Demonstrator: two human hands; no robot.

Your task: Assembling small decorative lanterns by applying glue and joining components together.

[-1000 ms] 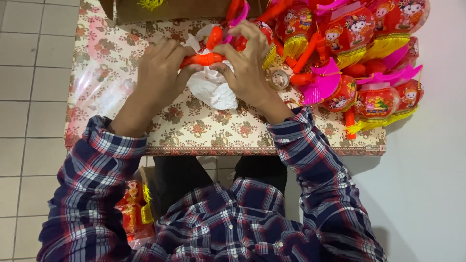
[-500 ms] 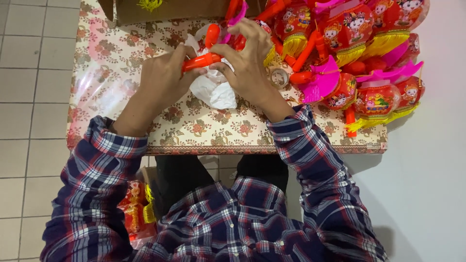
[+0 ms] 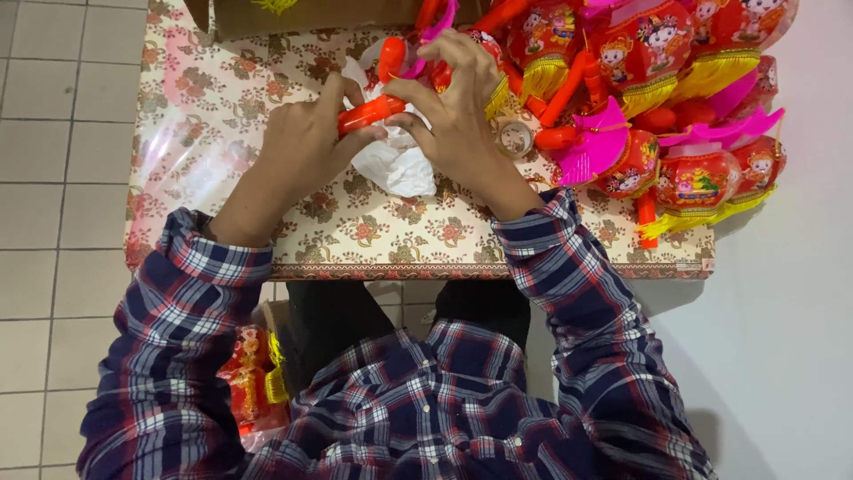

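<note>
Orange handle [image 3: 371, 113] (plastic, stick-shaped) lies pinched between left hand [image 3: 302, 151] and right hand [image 3: 458, 116], fingers closed on it.

Single head camera, looking straight down, close over the table [image 3: 222, 107] (floral cloth), no second view.

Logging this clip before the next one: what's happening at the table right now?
A person in a plaid shirt sits at a table with a floral cloth. Both hands grip an orange plastic stick-shaped handle: left hand on one end, right hand on the other, above a crumpled white plastic bag. A heap of red toy lanterns with yellow fringes lies to the right.
</note>
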